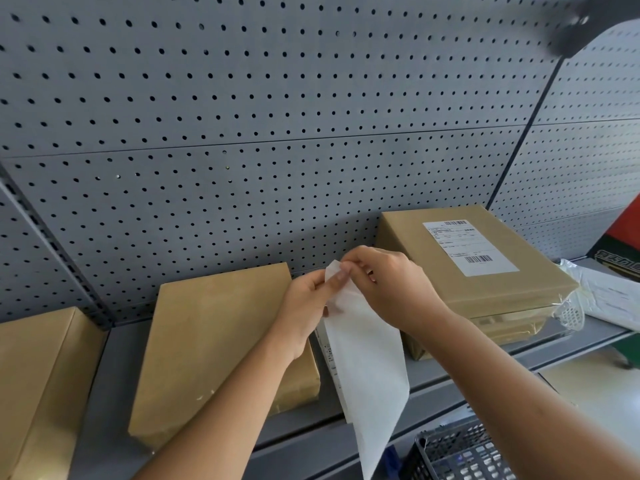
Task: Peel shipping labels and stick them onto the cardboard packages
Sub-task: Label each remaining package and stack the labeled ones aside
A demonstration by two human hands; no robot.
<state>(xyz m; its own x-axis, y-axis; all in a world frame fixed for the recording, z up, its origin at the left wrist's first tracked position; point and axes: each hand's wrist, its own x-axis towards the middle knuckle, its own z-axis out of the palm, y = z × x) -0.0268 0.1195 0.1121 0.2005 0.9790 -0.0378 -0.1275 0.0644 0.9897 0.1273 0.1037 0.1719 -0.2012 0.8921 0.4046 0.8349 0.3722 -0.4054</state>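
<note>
A white shipping label sheet (367, 365) hangs down in front of the shelf, its blank back toward me. My left hand (308, 306) and my right hand (391, 289) both pinch its top corner, fingertips touching. Behind my left forearm lies a plain cardboard package (207, 341) with no label on its top. To the right sits another cardboard package (485, 271) that bears a stuck white label (469, 247) with barcodes. A third cardboard package (38, 382) lies at the far left edge.
The packages rest on a grey metal shelf (114, 393) backed by a grey pegboard (277, 116). Clear plastic wrap and papers (602, 299) lie at the far right. A black wire basket (460, 452) stands below, front right. A red and green box (623, 244) stands at the right edge.
</note>
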